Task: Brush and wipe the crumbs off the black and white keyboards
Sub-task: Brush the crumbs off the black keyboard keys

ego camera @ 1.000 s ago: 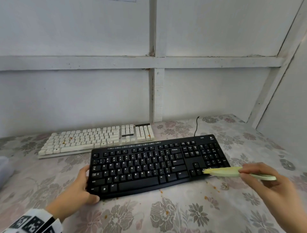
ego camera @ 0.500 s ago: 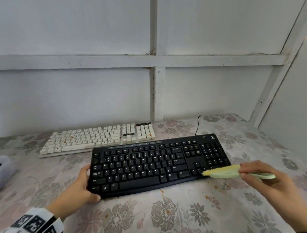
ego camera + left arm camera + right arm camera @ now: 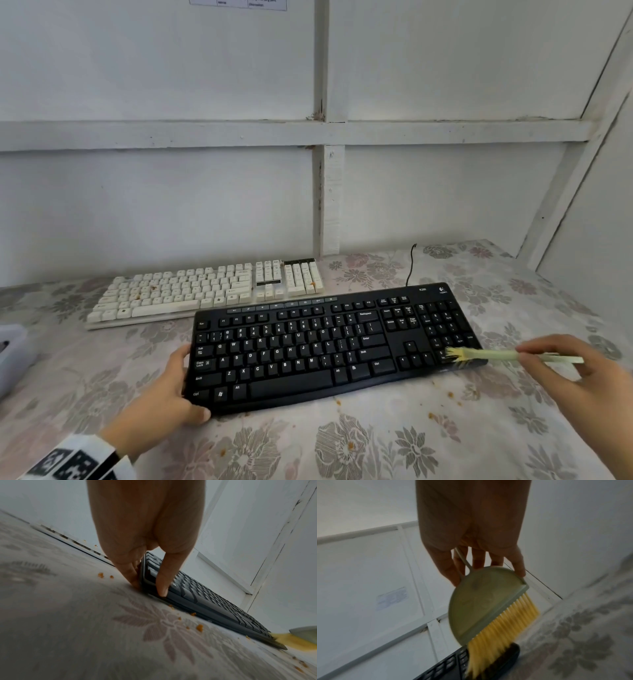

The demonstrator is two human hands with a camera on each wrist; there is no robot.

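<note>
Head view: left hand (image 3: 161, 397) is gripping black keyboard (image 3: 329, 346) at its left end to brace it on bench (image 3: 376, 442); right hand (image 3: 568, 380) is pinching brush (image 3: 479, 356), bristles sweeping numpad corner; white keyboard (image 3: 205, 291) behind is carrying crumbs

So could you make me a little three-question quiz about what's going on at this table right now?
1. True or false: the brush bristles are on the white keyboard.
2. Which end of the black keyboard does the left hand steady? A) its left end B) its right end C) its far edge
3. Fill in: orange crumbs lie on the flowered ____ in front of the black keyboard.

Key
1. False: they touch the black keyboard's right end, with the right hand holding the brush.
2. A
3. tablecloth
</note>
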